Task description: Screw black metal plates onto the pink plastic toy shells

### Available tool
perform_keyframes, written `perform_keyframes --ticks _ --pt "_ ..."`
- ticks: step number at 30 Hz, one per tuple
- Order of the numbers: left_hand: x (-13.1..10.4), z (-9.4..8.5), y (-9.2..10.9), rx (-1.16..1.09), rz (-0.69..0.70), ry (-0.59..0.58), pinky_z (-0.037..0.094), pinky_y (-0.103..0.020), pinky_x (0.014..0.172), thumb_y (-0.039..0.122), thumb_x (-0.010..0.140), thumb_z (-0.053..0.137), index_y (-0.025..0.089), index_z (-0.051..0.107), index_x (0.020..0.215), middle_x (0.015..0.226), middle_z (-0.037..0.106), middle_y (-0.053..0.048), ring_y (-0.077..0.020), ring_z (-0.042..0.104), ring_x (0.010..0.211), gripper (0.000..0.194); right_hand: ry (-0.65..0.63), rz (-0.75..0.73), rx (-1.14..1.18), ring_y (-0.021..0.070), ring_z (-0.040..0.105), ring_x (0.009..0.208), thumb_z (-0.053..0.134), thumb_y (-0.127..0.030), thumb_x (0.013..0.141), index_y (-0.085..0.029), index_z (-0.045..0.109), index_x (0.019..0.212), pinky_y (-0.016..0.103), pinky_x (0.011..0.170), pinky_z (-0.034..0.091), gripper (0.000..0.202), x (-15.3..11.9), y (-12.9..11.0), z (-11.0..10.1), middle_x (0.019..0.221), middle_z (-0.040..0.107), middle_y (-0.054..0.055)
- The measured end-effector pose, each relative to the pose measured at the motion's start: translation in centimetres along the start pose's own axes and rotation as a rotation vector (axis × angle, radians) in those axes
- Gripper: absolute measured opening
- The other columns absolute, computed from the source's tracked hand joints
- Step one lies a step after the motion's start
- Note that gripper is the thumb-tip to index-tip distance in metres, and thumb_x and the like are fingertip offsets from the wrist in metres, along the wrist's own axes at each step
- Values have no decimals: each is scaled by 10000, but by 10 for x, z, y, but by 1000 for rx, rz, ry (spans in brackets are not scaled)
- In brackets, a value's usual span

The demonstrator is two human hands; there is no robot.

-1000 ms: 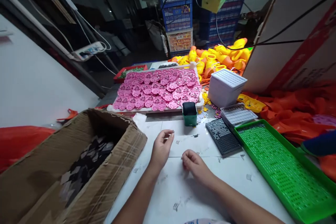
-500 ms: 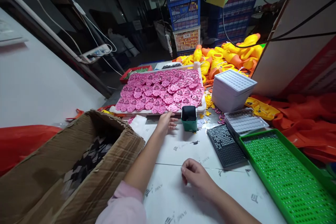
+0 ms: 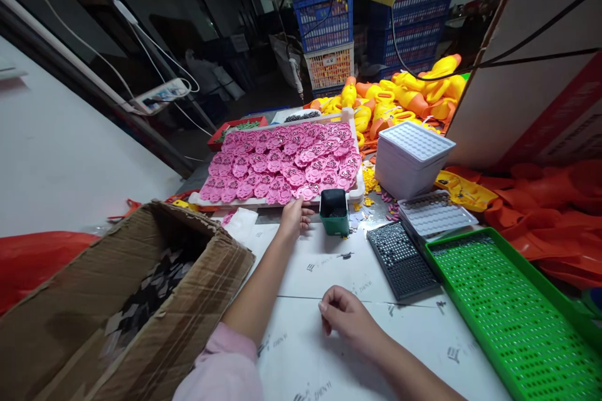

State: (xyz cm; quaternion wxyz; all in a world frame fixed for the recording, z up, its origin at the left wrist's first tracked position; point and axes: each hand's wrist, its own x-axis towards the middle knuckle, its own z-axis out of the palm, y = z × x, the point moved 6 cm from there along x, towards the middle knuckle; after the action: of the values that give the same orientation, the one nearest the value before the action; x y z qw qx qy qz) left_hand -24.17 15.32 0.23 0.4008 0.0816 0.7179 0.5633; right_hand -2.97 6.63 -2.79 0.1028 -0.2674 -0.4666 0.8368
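Observation:
My left hand [image 3: 295, 218] reaches out to the front edge of a white tray [image 3: 358, 191] filled with rows of pink flower-like plastic pieces [image 3: 282, 160]. Its fingers are spread and point right, close to the nearest pink piece; no object shows in them. Just right of the fingertips stands a small dark green cup [image 3: 335, 225] with dark contents. Above the white printed sheet [image 3: 301, 338], my right hand [image 3: 345, 316] is curled, thumb against the index finger. Whether something tiny sits in that pinch is hidden.
An open cardboard box [image 3: 197, 282] with dark flat pieces stands at left. To the right are a black pegged plate [image 3: 404, 263], a green perforated tray [image 3: 517, 313] and stacked white trays [image 3: 409, 163]. Yellow and orange plastic parts [image 3: 399, 97] lie behind.
The camera view has shifted slightly, so the scene sits a little further left. Both hands stay in nearly the same places and poses.

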Motion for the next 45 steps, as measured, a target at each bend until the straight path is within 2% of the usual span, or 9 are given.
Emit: perform_keyframes --ticks 10,13,16,19,24,29,33,39,45 --pt "-12 2 -3 -18 111 59 556 -371 783 373 937 560 142 576 1166 1107 621 -79 -180 632 919 326 -11 -8 -14 101 483 542 675 -648 654 -180 476 729 266 617 354 514 -1 -1 0 560 526 -35" --pt "-17 1 -4 -18 167 82 546 -277 639 384 947 544 128 594 1077 931 638 -39 -118 620 725 292 -17 -14 -17 101 483 538 667 -649 665 -181 473 733 265 612 353 511 -1 0 0 559 521 -38" --pt "-23 -1 -4 -16 244 106 424 -182 412 454 934 527 122 583 903 653 590 26 -67 517 452 338 -18 -23 -19 100 488 540 674 -644 673 -179 477 740 262 614 357 509 0 1 0 561 522 -41" --pt "-31 -9 -2 -22 331 130 328 -158 313 532 853 570 145 545 795 514 552 49 -72 473 342 392 -22 -29 -17 95 498 541 682 -616 699 -174 486 748 256 606 374 486 1 4 -1 569 523 -48" --pt "-51 -33 1 -61 424 169 333 -156 294 529 765 625 159 538 752 496 579 38 -82 486 323 380 -39 -37 -28 78 513 555 606 -395 874 -140 548 797 244 605 451 272 2 6 -1 617 524 -56" --pt "-72 -54 -1 -170 461 183 398 -173 339 468 727 640 169 514 675 548 595 28 -117 588 414 328 -52 -48 -35 76 529 576 590 -350 896 -129 572 823 245 616 479 234 1 6 0 643 535 -49" --pt "-85 -59 -9 -307 434 162 509 -213 453 393 666 650 176 472 577 494 501 58 -147 639 533 294 -57 -56 -35 80 531 577 603 -359 884 -132 565 807 250 626 475 242 -1 4 -1 634 537 -50" --pt "-102 -43 -18 -494 296 26 591 -405 732 340 675 573 169 580 674 686 666 -20 -187 664 713 171 -50 -51 6 82 523 554 671 -457 806 -150 525 757 250 616 437 343 -2 1 -3 601 547 -53" --pt "-106 -25 -42 -799 75 -90 561 -434 810 354 751 549 190 647 838 912 721 -70 -250 660 966 210 15 -65 125 96 507 532 714 -616 673 -179 500 757 260 574 400 494 -4 -3 -6 562 530 -42"
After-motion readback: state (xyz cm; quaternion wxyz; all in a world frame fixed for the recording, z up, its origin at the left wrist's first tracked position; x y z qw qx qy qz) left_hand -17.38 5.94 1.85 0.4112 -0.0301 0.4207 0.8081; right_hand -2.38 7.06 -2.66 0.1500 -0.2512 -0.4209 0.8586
